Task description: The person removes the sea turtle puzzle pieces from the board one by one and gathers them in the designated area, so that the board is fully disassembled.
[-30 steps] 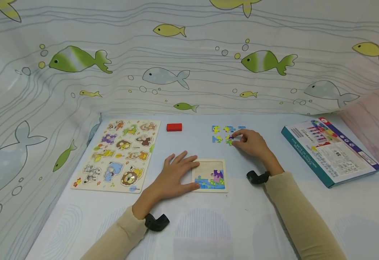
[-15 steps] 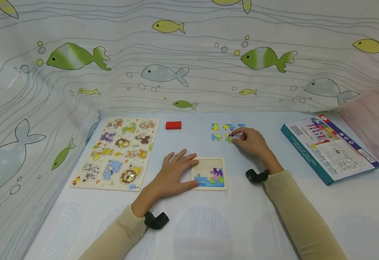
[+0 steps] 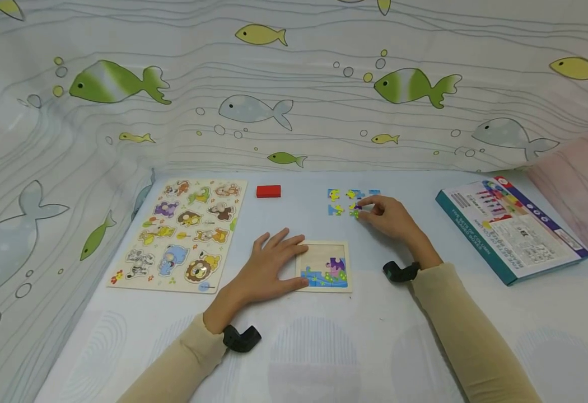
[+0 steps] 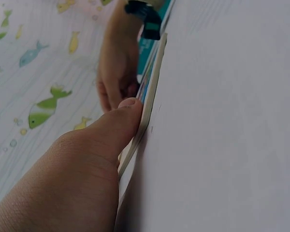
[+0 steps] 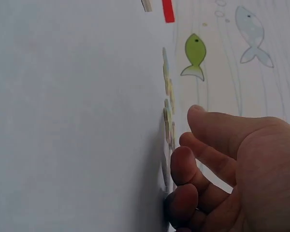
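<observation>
My left hand [image 3: 269, 274] lies with spread fingers on the left side of a small wooden jigsaw tray [image 3: 349, 268]. Its thumb [image 4: 113, 128] rests along the tray's edge in the left wrist view. Inside the tray, joined blue, green, pink and purple pieces [image 3: 324, 279] fill the lower part and right corner. Beyond it, several loose jigsaw pieces [image 3: 334, 195] lie in rows. My right hand [image 3: 387, 217] is at the right end of these, fingertips right at a green and purple piece [image 3: 353, 214]. In the right wrist view, thumb and fingers [image 5: 183, 164] stand apart with nothing seen between them.
At the left lies a wooden animal puzzle board [image 3: 170, 283]. A red block [image 3: 269, 191] sits toward the back, between the board and the loose pieces. To the right is a flat box [image 3: 505, 229] with a teal side. Fish-patterned cloth [image 3: 324, 112] rises behind the table.
The whole head view has shifted slightly, with the scene sitting a little higher in it. Both hands keep their places at the tray and at the loose pieces.
</observation>
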### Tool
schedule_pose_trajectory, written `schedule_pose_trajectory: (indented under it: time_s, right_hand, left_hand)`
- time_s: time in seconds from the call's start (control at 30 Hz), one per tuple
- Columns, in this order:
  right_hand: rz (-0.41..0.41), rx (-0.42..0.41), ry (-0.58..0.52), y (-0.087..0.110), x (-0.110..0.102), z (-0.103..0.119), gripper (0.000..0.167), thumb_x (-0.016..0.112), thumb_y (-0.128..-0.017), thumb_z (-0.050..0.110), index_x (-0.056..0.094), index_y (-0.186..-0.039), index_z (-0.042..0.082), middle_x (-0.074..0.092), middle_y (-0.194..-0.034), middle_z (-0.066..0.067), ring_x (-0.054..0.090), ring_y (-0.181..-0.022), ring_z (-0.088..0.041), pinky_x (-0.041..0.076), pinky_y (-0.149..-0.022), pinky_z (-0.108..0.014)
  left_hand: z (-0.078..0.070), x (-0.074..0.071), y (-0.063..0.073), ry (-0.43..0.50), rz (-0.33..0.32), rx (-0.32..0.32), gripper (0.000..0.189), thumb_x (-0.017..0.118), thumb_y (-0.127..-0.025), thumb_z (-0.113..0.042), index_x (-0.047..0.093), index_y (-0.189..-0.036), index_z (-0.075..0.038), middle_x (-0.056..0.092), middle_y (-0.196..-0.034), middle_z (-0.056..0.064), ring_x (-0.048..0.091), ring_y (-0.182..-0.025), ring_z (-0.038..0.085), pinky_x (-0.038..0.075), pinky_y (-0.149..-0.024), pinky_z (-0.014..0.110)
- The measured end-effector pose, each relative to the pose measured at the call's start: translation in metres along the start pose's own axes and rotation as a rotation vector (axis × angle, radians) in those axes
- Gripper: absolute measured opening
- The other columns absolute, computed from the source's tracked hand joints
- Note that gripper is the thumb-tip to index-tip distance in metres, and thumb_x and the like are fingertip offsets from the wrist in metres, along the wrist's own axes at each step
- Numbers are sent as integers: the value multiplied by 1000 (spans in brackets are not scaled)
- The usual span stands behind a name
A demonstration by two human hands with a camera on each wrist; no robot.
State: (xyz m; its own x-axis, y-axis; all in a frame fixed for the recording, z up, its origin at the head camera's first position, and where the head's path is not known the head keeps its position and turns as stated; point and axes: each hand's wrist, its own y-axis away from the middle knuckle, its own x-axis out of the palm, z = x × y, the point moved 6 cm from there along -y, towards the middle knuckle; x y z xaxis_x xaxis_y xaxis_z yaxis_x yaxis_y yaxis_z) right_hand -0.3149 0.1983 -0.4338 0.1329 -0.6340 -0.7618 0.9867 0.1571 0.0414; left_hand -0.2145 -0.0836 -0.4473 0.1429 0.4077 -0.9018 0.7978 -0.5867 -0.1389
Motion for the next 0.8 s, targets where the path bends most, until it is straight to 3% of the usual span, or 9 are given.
schedule_pose_trajectory:
  time_s: [0.2,0.6,0.8]
  right_hand:
    - [42,-45,-18,3,-1,10,35,66,-99,29,69,-129,11,58,-87,-9,49,-78,-22,39,-65,-32]
    - [285,-349,-22,19,28,50,27,80,-88,20,76,-114,14,64,-83,1,52,-75,-16,44,-66,-26]
    - [343,-414,-2,28,36,64,25,80,-88,20,76,-113,15,66,-85,3,54,-78,-15,46,-71,-27]
  left_hand:
    - [2,-1,1,0,-8,-2,70,66,-89,-61,54,-147,-25,42,-162,-6,22,-158,28,9,-123,59]
    - [1,1,1,9,23,-16,70,64,-90,-63,52,-148,-26,39,-163,-7,19,-159,27,8,-124,59]
    - [0,0,0,4,27,-18,70,64,-90,-63,52,-148,-27,39,-163,-8,19,-159,26,7,-124,58]
